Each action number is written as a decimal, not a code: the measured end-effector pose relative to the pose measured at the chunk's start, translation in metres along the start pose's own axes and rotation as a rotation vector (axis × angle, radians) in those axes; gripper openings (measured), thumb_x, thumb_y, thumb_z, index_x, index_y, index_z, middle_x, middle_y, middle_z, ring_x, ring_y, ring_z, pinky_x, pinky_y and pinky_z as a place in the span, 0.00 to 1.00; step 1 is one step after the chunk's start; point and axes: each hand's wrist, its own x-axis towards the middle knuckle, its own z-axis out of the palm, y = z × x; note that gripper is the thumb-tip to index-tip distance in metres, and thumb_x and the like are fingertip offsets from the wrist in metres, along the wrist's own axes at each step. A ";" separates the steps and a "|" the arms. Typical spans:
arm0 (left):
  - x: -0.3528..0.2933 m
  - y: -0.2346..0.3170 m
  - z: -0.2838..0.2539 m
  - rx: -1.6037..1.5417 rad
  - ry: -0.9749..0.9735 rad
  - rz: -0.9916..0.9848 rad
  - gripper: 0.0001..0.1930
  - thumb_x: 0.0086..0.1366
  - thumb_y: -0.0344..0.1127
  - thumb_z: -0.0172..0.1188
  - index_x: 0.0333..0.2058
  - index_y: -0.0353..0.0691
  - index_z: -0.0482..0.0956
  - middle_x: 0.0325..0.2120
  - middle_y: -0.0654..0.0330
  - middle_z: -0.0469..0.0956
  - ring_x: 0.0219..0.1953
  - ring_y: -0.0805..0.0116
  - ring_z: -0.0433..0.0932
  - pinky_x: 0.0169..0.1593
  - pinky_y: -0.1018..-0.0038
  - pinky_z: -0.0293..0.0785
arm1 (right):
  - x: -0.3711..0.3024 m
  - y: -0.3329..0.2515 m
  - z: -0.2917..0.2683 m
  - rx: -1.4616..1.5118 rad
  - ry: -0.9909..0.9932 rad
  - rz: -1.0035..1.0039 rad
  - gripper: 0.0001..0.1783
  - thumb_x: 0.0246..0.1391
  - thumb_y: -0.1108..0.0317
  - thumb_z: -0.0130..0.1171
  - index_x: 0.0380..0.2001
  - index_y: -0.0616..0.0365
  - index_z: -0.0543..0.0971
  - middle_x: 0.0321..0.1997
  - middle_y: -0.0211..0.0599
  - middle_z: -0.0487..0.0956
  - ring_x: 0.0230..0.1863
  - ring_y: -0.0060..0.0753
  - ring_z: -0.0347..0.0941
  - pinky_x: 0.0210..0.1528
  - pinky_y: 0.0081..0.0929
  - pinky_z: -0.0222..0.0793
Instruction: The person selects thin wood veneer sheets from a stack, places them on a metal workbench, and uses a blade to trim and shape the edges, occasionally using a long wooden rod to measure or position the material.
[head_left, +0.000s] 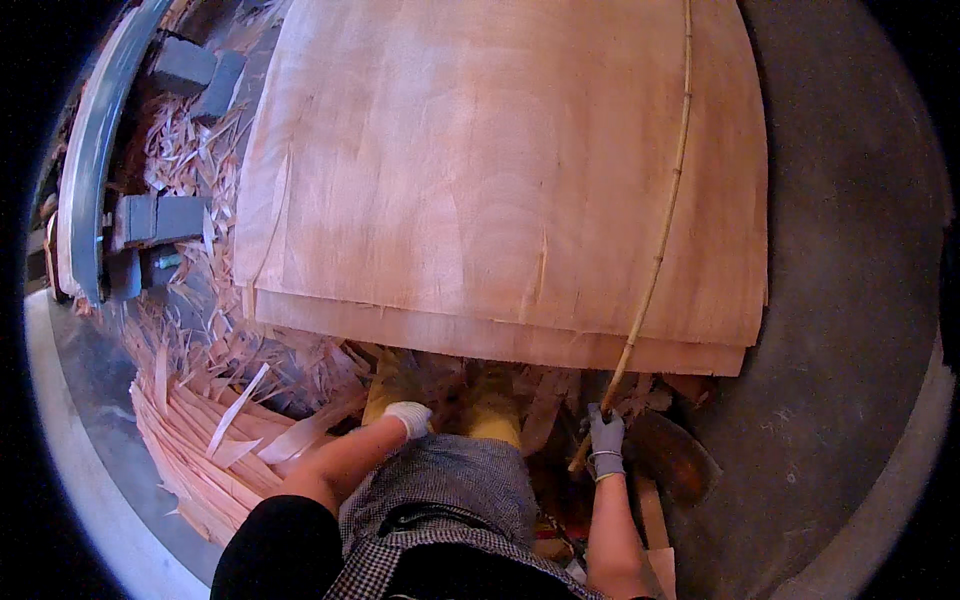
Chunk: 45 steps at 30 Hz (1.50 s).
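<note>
My right hand [606, 440], in a grey glove, is closed around the lower end of a long thin bamboo pole [660, 245]. The pole runs away from me over the right part of a stack of wide, thin wood veneer sheets [480, 190]. A short end of it sticks out below my grip. My left hand [408, 416], in a white glove, hangs in front of my checked apron [440, 490], near my yellow trouser leg and short of the stack's near edge. Its fingers are hidden from view. The top sheet has small splits, and another sheet's edge shows beneath it.
A bundle of veneer strips [195, 445] lies at the lower left, with loose scraps [190, 150] strewn beyond. Grey blocks [165, 220] stand beside a long curved-looking rail [95, 190] at left. Dark floor [850, 250] runs along the right. A dark brown rounded object [680, 455] lies near my right hand.
</note>
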 end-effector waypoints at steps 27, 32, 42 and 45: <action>0.132 0.056 -0.274 0.529 1.000 0.554 0.27 0.50 0.45 0.55 0.52 0.51 0.65 0.57 0.59 0.57 0.59 0.55 0.53 0.58 0.53 0.48 | 0.067 -0.246 0.100 0.137 -0.149 -0.183 0.16 0.48 0.58 0.55 0.25 0.62 0.77 0.19 0.41 0.76 0.19 0.34 0.74 0.23 0.32 0.67; 0.136 0.056 -0.277 0.557 0.926 0.513 0.26 0.51 0.46 0.54 0.51 0.51 0.65 0.57 0.60 0.56 0.60 0.55 0.52 0.59 0.54 0.48 | -0.024 -0.215 0.104 -0.111 -0.158 -0.555 0.12 0.46 0.62 0.55 0.27 0.60 0.77 0.24 0.46 0.77 0.26 0.44 0.74 0.29 0.35 0.67; 0.106 0.051 -0.268 0.339 0.992 0.495 0.25 0.53 0.36 0.51 0.52 0.41 0.63 0.56 0.54 0.58 0.57 0.53 0.55 0.58 0.58 0.50 | -0.041 -0.084 0.020 -0.452 0.159 -0.358 0.21 0.47 0.64 0.52 0.45 0.59 0.69 0.42 0.56 0.71 0.43 0.53 0.68 0.44 0.40 0.65; 0.066 0.016 -0.222 0.294 1.134 0.401 0.27 0.49 0.31 0.54 0.51 0.38 0.63 0.54 0.51 0.60 0.55 0.52 0.58 0.57 0.60 0.53 | 0.012 -0.070 0.063 -0.394 0.290 -0.404 0.21 0.47 0.65 0.51 0.45 0.63 0.68 0.45 0.59 0.70 0.46 0.55 0.66 0.46 0.41 0.63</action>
